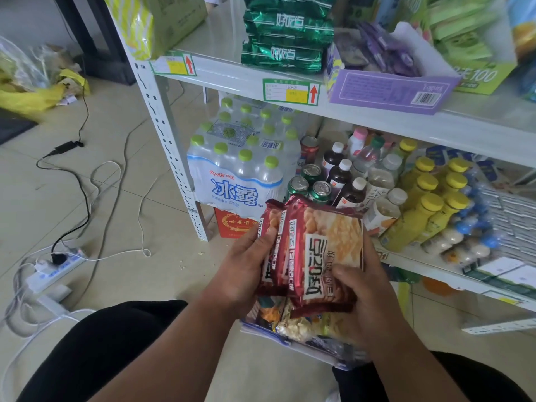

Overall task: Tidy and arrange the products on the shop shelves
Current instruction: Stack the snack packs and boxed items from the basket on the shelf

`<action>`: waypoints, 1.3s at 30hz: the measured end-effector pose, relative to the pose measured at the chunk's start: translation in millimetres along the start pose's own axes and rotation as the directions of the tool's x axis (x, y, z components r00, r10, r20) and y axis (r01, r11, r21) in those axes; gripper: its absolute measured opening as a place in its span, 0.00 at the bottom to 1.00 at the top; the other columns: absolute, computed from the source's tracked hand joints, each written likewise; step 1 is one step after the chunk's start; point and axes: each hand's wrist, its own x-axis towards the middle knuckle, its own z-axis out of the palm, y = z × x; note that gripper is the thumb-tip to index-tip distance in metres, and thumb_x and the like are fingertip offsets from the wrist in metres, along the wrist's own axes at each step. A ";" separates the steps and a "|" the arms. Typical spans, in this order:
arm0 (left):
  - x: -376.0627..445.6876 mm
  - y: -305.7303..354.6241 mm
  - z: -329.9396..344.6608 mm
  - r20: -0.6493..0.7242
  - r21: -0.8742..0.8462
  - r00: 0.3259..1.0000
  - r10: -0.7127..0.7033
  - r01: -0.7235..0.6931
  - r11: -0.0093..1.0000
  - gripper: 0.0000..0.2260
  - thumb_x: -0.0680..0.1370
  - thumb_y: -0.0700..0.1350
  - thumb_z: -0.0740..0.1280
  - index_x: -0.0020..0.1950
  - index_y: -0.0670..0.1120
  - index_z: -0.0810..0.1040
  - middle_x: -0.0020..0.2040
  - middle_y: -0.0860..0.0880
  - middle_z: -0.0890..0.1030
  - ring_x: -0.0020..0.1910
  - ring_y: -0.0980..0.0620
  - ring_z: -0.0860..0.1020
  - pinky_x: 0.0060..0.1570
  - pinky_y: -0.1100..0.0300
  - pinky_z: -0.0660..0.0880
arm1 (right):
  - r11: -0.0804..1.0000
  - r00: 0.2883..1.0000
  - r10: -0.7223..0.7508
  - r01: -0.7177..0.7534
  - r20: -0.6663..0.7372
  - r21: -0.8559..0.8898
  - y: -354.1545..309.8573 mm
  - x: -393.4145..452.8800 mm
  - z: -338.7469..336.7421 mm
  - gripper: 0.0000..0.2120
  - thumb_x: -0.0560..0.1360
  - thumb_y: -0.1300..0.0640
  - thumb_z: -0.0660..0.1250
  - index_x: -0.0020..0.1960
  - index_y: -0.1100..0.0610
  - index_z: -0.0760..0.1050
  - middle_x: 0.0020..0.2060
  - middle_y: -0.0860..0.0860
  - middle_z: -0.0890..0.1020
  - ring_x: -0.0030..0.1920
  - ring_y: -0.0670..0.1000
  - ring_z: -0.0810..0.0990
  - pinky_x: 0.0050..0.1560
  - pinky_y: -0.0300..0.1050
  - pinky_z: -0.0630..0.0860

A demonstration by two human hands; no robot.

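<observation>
Both hands clasp a stack of red snack packets [311,250] at lower centre frame: left hand [246,268] curled round the left edge, right hand [365,297] round the lower right corner. Packets are glossy, crinkled foil, rectangular. Beyond them stands a white metal shelf [406,123].

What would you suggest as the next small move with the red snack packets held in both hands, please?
Probably square them into one neat stack first: the red snack packets are fanned and overlapping, the left hand gripping one side and the right hand the other, over more snacks in the box below.
</observation>
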 end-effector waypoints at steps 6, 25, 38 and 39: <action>-0.5 -4.6 -0.6 -0.008 0.147 0.992 0.125 -0.123 0.981 0.35 0.77 0.60 0.67 0.83 0.61 0.57 0.59 0.53 0.87 0.56 0.53 0.87 0.47 0.61 0.84 | 0.991 0.996 -0.046 0.035 -0.077 -0.131 1.2 -1.2 6.4 0.33 0.75 0.62 0.72 0.75 0.40 0.71 0.63 0.58 0.85 0.61 0.66 0.85 0.56 0.72 0.82; 10.1 -19.4 -8.5 0.104 0.004 0.992 0.070 -0.070 0.998 0.24 0.76 0.50 0.73 0.70 0.44 0.78 0.59 0.29 0.82 0.52 0.32 0.81 0.53 0.32 0.75 | 0.980 0.985 -0.082 0.051 -0.152 -0.194 9.9 1.7 6.9 0.27 0.73 0.55 0.70 0.71 0.39 0.74 0.62 0.55 0.85 0.60 0.63 0.85 0.62 0.74 0.78; 11.9 -25.3 -7.8 0.136 -0.090 0.990 0.029 -0.017 0.996 0.28 0.82 0.47 0.69 0.81 0.45 0.67 0.72 0.32 0.77 0.70 0.28 0.77 0.71 0.31 0.73 | 0.969 0.994 -0.097 0.085 -0.045 -0.233 12.2 3.8 11.7 0.28 0.79 0.53 0.65 0.78 0.43 0.71 0.70 0.56 0.81 0.68 0.62 0.81 0.68 0.73 0.74; 12.0 -24.9 -8.1 0.130 -0.080 0.991 0.039 -0.029 0.996 0.28 0.82 0.46 0.69 0.81 0.45 0.66 0.72 0.32 0.77 0.70 0.26 0.76 0.71 0.28 0.71 | 0.968 0.992 -0.113 0.097 -0.055 -0.230 11.1 2.7 13.9 0.27 0.79 0.55 0.67 0.78 0.43 0.71 0.69 0.54 0.82 0.67 0.61 0.82 0.67 0.71 0.76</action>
